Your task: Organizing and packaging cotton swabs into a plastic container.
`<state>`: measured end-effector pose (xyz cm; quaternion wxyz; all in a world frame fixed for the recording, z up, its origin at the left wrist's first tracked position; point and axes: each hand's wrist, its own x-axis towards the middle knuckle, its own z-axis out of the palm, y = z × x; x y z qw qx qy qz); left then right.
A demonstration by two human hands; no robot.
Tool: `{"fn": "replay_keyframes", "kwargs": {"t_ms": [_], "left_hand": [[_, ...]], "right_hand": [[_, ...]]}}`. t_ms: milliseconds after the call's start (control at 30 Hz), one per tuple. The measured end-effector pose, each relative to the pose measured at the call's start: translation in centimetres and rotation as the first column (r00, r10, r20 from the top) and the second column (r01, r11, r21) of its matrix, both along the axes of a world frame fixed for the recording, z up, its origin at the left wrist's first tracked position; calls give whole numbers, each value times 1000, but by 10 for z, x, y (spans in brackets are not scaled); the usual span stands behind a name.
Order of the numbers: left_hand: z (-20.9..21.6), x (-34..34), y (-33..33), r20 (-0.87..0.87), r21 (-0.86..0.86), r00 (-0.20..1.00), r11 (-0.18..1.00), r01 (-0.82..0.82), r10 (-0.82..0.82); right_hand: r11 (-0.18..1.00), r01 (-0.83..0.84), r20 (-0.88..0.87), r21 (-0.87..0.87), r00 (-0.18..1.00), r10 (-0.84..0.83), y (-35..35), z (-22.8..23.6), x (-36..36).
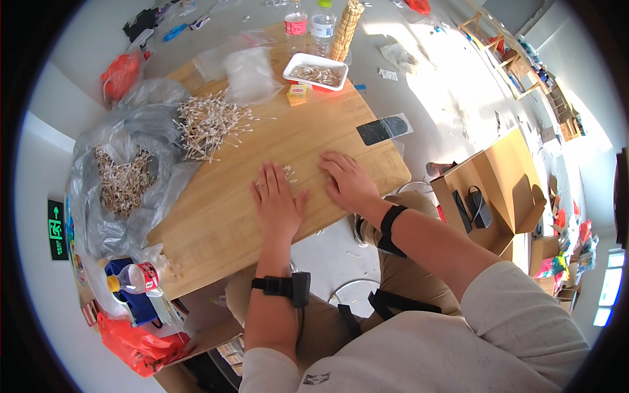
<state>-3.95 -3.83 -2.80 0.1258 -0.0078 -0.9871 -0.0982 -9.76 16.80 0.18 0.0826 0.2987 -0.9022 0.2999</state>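
Observation:
My left hand lies flat on the wooden table, palm down, fingers stretched out. Beside its fingertips are a few cotton swabs, partly hidden by the hand. To the right, my right hand rests on the tabletop with loosely bent fingers apart and nothing visible in them. A large loose heap of cotton swabs is spread farther left on the table. More swabs fill a grey plastic bag at the table's left edge.
At the far end stand a white tray of swabs, a small yellow box, clear bags and two bottles. A phone-shaped dark item lies near the right edge. An open cardboard box stands to the right.

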Motion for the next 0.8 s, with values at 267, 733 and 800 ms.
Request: {"fn": "replay_keyframes", "kwargs": {"t_ms": [267,733,800], "left_hand": [[24,-7,-37,47,248,981,954,172,-189],[28,5,-37,17,243,978,950,198,-208],[23,7,-20,3,175,990,975,137,-140]], "right_hand": [[1000,5,-9,-7,1000,-5,2,-2,0],[1000,-2,0,11,1000,2,4,-3,-2],[1000,-5,1,10,1000,5,3,-2,-2]]}}
